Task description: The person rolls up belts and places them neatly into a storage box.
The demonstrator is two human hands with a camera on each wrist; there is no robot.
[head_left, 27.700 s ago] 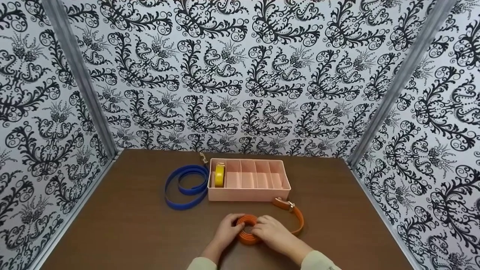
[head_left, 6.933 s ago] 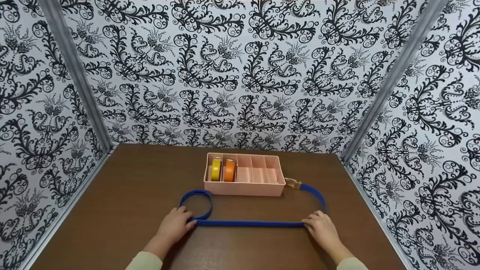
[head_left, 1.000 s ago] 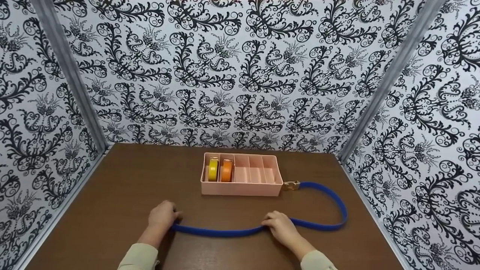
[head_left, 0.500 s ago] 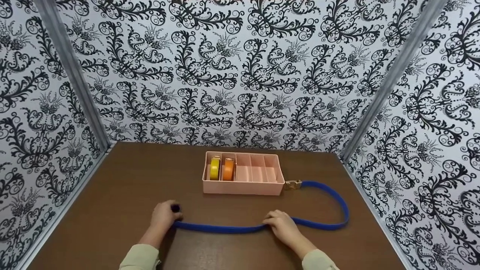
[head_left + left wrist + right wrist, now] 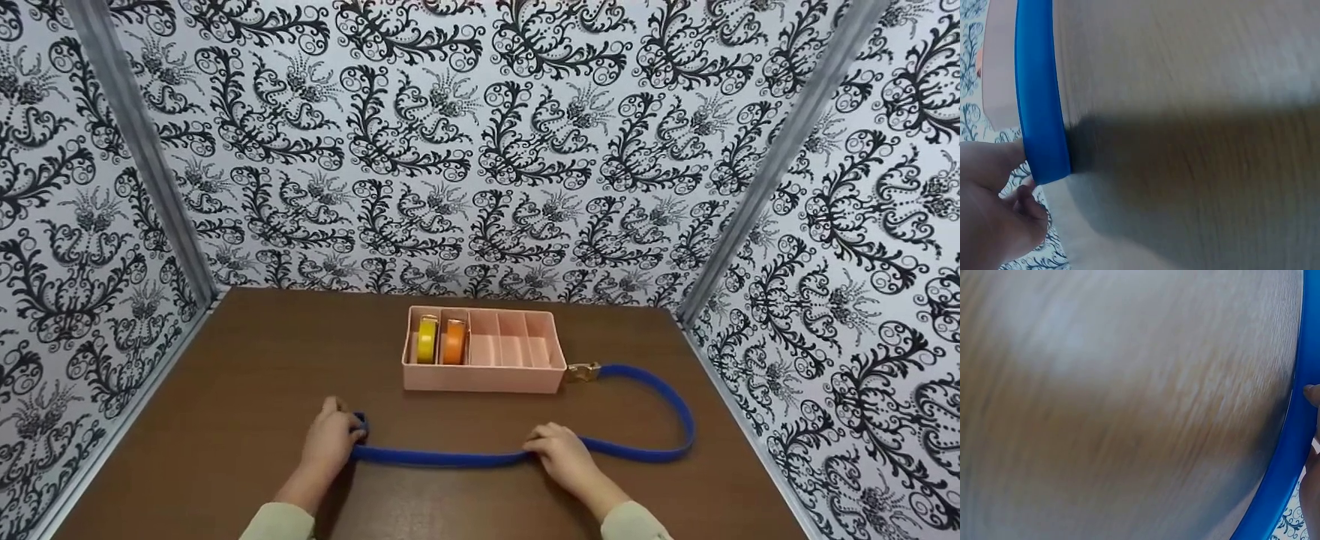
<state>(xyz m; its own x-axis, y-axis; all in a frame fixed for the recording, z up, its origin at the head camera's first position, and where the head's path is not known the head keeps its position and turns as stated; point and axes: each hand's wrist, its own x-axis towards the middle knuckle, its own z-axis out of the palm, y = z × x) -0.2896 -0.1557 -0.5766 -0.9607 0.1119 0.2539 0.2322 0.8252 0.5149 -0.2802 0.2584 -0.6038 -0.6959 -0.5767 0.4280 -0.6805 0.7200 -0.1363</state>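
Note:
A blue belt [image 5: 439, 457] stands on edge across the table in front of the box. My left hand [image 5: 328, 439] holds its left end, which is rolled into a small coil [image 5: 361, 424] mostly hidden by the fingers. In the left wrist view the strap [image 5: 1041, 90] runs up to the thumb and fingers. My right hand [image 5: 561, 451] pinches the strap farther right, with a fingertip [image 5: 1312, 395] over its edge in the right wrist view. From there the belt curves back to its gold buckle [image 5: 583, 372] beside the box.
A pink divided box [image 5: 480, 379] stands at the back middle. Its two left compartments hold a rolled yellow belt [image 5: 427, 341] and a rolled orange belt [image 5: 454, 343]. Patterned walls [image 5: 465, 150] rise behind and beside the brown table [image 5: 300, 345].
The orange belt, earlier being coiled, is now in the box. The blue belt's large loose ring became a small coil. Lately the left hand has turned slightly at the coil; the right stayed put.

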